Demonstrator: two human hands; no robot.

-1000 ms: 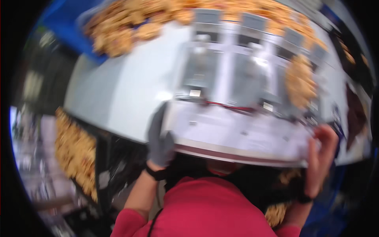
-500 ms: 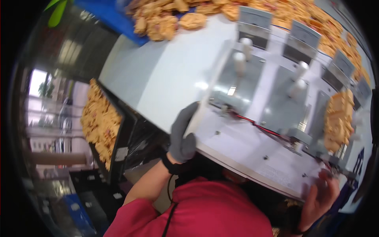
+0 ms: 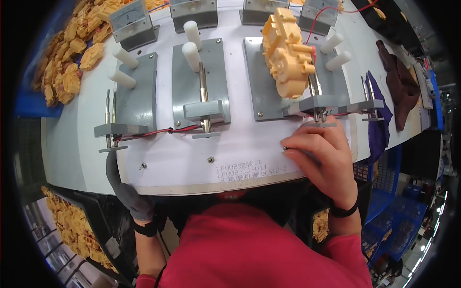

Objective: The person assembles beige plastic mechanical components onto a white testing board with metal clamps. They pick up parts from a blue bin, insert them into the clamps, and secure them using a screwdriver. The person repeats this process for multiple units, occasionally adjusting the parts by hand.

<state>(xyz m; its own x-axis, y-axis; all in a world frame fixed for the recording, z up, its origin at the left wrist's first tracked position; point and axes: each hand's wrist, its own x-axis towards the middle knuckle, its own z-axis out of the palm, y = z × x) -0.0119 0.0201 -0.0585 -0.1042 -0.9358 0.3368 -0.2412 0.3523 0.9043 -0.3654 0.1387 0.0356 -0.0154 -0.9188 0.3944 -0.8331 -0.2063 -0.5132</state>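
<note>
A white test board [image 3: 201, 158] lies across the bench [image 3: 72, 144], carrying four grey fixture plates in a row with white pegs and metal probe pins. The right hand [image 3: 322, 158], bare, rests palm down on the board's near edge at about 4 o'clock, fingers loosely curled with the fingertips [image 3: 293, 144] touching the white surface just below the third plate's clamp block [image 3: 322, 104]; it grips nothing that can be seen. Directly above it, at roughly 1 o'clock, a yellow plastic gearbox housing [image 3: 287, 53] sits on the third fixture plate [image 3: 261, 81], beside red wires. The left hand [image 3: 128, 192], in a grey glove, holds the board's near-left corner at 8 o'clock, its fingers wrapped up over the edge; whether the thumb presses underneath cannot be told. Grey panel meters [image 3: 130, 21] stand along the far edge at 11 to 12 o'clock. A heap of yellow housings [image 3: 67, 62] lies on a blue tray at 10 o'clock, and more fill a bin [image 3: 67, 230] at 8 o'clock below the bench. Dark brown and purple cloths [image 3: 391, 86] lie at 2 to 3 o'clock. A red shirt [image 3: 249, 249] fills the lower edge.
</note>
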